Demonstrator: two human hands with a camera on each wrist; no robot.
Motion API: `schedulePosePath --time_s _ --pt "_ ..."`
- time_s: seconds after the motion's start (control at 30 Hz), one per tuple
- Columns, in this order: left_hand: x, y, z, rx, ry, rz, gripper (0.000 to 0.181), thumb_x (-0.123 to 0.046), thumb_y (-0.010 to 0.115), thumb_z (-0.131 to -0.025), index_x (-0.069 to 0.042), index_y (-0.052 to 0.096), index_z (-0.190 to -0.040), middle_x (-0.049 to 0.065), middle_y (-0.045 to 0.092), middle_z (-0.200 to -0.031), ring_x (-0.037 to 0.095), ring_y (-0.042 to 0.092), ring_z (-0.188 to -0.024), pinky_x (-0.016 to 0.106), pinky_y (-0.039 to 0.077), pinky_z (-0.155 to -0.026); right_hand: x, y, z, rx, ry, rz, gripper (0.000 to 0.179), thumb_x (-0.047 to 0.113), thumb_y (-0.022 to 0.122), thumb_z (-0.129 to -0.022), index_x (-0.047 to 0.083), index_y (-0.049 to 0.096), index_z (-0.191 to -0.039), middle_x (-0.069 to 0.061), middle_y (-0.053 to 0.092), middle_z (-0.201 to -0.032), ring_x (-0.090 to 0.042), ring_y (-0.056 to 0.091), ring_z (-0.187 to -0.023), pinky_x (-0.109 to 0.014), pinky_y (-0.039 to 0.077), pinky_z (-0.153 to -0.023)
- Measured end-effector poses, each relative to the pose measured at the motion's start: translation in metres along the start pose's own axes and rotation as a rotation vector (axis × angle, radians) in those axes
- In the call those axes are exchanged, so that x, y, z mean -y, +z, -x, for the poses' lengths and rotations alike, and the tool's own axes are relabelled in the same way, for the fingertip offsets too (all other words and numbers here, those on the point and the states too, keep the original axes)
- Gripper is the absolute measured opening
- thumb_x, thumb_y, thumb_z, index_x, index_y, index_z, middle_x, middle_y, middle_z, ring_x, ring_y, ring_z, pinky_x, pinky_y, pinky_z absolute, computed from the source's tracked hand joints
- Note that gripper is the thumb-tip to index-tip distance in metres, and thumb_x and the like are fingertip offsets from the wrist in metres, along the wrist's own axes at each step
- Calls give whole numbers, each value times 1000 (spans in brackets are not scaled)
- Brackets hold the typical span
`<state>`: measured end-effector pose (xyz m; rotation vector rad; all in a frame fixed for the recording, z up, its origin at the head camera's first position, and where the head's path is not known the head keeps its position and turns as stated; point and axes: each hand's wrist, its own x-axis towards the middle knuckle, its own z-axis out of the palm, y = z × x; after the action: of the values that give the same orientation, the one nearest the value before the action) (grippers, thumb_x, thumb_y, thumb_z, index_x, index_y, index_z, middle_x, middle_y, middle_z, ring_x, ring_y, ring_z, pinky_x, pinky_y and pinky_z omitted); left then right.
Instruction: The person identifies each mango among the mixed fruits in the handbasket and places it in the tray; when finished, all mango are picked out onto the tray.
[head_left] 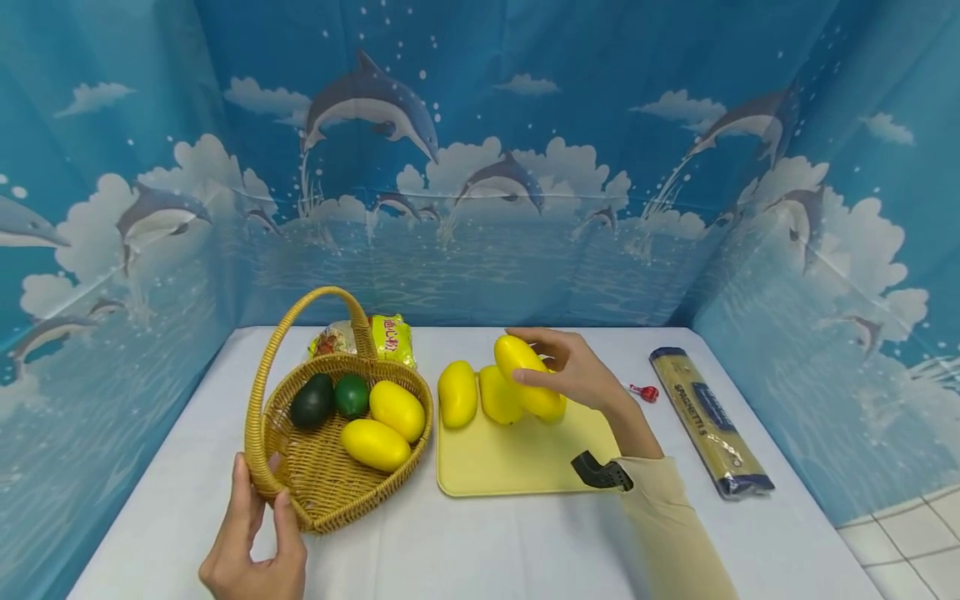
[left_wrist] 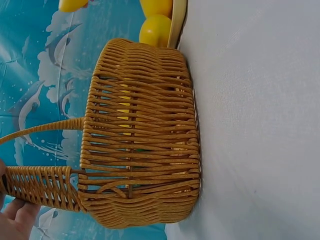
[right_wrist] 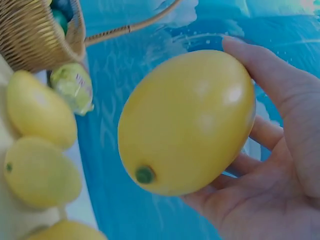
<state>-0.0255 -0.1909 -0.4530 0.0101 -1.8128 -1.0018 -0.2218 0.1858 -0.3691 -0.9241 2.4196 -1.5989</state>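
Hands (head_left: 251,572) (head_left: 573,367) on basket (left_wrist: 155,112) and mango (right_wrist: 187,122), fingers (right_wrist: 266,132) part-hidden

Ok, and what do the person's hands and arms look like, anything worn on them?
The right hand is ungloved; its arm wears a long beige sleeve, with a black piece dotted with small holes at the cuff. The left hand is ungloved too, and no sleeve shows on that side. I see no rings or cables.
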Motion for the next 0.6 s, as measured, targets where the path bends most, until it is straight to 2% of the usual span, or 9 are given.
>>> schedulePosePath --time_s 0.17,0.3,0.4,0.53,0.6 --pt "-2 0 0 3 8 12 82 28 70 -84 -2 51 -158 31 68 -133 2 64 -130 12 51 -101 -17 -10 20 -33 22 -10 61 5 80 -97 4 58 -154 -18 62 -151 -33 64 -120 -26 59 -103" --pt "0 0 1 4 7 8 81 25 70 -86 -3 50 -158 31 69 -132 3 65 -130 11 51 -101 -31 -20 34 -76 57 25 61 6 81 -96 3 59 -153 -19 63 -150 -34 65 -122 -23 58 -102" --pt "1 0 1 -3 14 10 78 23 71 -87 -2 51 -158 32 69 -131 2 65 -129 11 51 -101 -40 -30 44 -133 98 130 61 10 82 -96 4 60 -153 -19 64 -148 -34 66 -118 -25 60 -97" --pt "2 1 1 -2 19 16 76 23 70 -87 -1 51 -157 32 69 -132 3 65 -129 11 51 -101 -50 -41 52 -215 149 315 59 17 83 -96 4 63 -151 -20 66 -144 -33 68 -112 -34 63 -92" --pt "2 0 0 -2 20 21 77 24 70 -87 -1 52 -157 32 69 -132 3 66 -129 12 51 -101 -54 -44 53 -238 166 375 58 19 83 -97 4 64 -150 -21 67 -142 -35 69 -112 -38 63 -91"
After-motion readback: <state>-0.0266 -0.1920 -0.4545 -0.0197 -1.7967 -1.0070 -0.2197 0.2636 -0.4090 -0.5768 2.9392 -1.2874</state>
